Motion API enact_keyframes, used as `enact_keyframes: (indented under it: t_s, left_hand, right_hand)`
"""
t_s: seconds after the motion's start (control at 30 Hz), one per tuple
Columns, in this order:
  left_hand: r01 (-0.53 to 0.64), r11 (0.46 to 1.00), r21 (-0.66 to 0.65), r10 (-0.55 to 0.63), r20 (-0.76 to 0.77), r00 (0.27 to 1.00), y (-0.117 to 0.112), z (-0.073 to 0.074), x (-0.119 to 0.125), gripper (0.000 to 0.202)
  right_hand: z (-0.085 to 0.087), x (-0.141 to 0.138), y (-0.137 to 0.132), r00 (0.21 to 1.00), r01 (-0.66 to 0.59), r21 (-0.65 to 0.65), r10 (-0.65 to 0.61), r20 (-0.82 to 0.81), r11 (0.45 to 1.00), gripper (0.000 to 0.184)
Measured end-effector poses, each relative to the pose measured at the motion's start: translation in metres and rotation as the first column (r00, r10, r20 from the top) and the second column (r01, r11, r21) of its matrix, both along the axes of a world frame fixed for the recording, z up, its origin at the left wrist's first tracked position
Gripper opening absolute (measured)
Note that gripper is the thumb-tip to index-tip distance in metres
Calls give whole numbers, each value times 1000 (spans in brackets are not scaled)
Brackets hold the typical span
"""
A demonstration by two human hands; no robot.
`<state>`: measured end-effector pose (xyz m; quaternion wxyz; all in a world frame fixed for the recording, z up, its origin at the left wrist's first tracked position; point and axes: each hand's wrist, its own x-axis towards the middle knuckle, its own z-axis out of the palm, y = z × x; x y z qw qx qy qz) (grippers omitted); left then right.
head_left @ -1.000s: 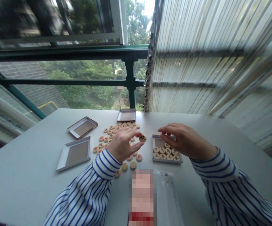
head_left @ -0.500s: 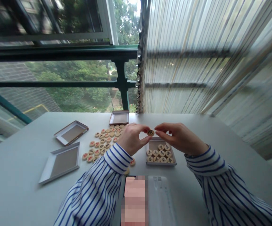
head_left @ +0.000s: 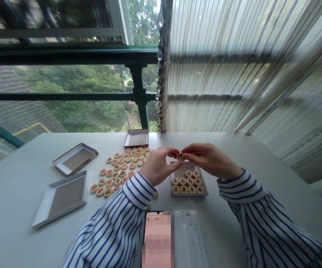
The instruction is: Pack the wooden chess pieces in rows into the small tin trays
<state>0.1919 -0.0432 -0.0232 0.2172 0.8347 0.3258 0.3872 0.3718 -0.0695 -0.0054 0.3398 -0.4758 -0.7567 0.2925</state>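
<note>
A round wooden xiangqi piece (head_left: 180,156) with a black character is held up above the near box. My left hand (head_left: 161,165) pinches its left side between thumb and forefinger. From the right, my right hand (head_left: 209,160) has thumb and fingertips closed on the opposite edge. Below them lies a shallow open box (head_left: 206,192), with several black-marked pieces in rows and its grey floor bare at the upper left. Left of it, several loose xiangqi pieces (head_left: 117,181), some red, some black, some showing no mark, spread over the table, partly hidden by my left hand and sleeve.
An open tray (head_left: 66,195) and a box lid (head_left: 75,159) lie at the left of the white table (head_left: 247,230). Another shallow box part (head_left: 136,138) sits at the back edge. A phone (head_left: 158,234) and a clear plastic case (head_left: 190,238) are nearest me.
My right hand has moved left, and its fingertips now meet the piece held by my left hand. The view has shifted slightly, so the table things appear further left.
</note>
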Motion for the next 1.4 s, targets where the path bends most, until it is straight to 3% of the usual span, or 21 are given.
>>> enact_keyframes:
  t_s: [0.07, 0.17, 0.3, 0.47, 0.63, 0.87, 1.17, 1.4]
  left_hand:
    - [74, 986, -153, -66, 55, 996, 2, 1, -2, 21]
    - [165, 921, -352, -119, 146, 982, 4, 1, -4, 19]
    - [193, 842, -505, -70, 251, 965, 6, 0, -2, 17]
    - [155, 770, -618, 6, 251, 968, 5, 2, 1, 18]
    - [117, 764, -635, 56, 246, 968, 6, 0, 0, 17]
    - [83, 739, -668, 77, 206, 975, 6, -2, 1, 18]
    - [86, 787, -612, 45, 196, 980, 10, -11, 2, 18]
    - [37, 821, -569, 18, 91, 996, 9, -11, 3, 17]
  right_hand:
    - [0, 1, 0, 1000, 4, -4, -4, 7, 1000, 22]
    - [0, 2, 0, 1000, -1, -1, 1, 11, 1000, 22]
    - [-1, 2, 0, 1000, -6, 6, 6, -2, 1000, 22]
    - [-1, 1, 0, 998, -11, 67, 7, 69, 998, 21]
    - [2, 0, -2, 968, -66, 152, 26, 250, 986, 21]
    - [0, -3, -1, 908, -55, 227, -46, 417, 972, 24]
    - [-4, -3, 1, 846, -96, 269, -64, 529, 958, 21]
    - [-3, -6, 1, 796, -118, 238, -51, 603, 964, 23]
